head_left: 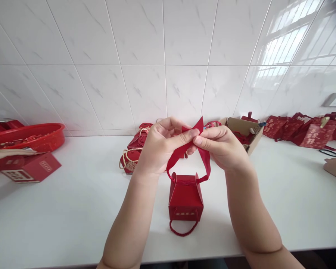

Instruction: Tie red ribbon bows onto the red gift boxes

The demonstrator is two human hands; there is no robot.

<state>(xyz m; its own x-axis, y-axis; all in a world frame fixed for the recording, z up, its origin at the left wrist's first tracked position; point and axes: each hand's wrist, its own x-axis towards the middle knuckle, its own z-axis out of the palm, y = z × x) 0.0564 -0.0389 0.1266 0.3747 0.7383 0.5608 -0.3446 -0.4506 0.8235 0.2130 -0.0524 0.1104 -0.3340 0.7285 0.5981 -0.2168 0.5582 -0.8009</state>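
Observation:
A small red gift box (186, 194) stands on the white table in front of me, with gold lettering low on its front. A twisted dark red cord handle (184, 234) loops down from that side onto the table. Through the box's top runs a red ribbon (179, 154), its two ends raised and crossed above the box. My left hand (168, 144) pinches the ribbon at the crossing between thumb and fingers. Close against it, my right hand (221, 145) pinches the ribbon too, thumb against forefinger. The fingers partly hide the crossing.
Red boxes with gold cords (129, 160) stand behind my left hand. An open cardboard box (252, 138) is behind my right. Red patterned bags (315, 132) line the wall. At left, another person's hand (12, 154) is by a red box (30, 167), near a red basin (49, 136).

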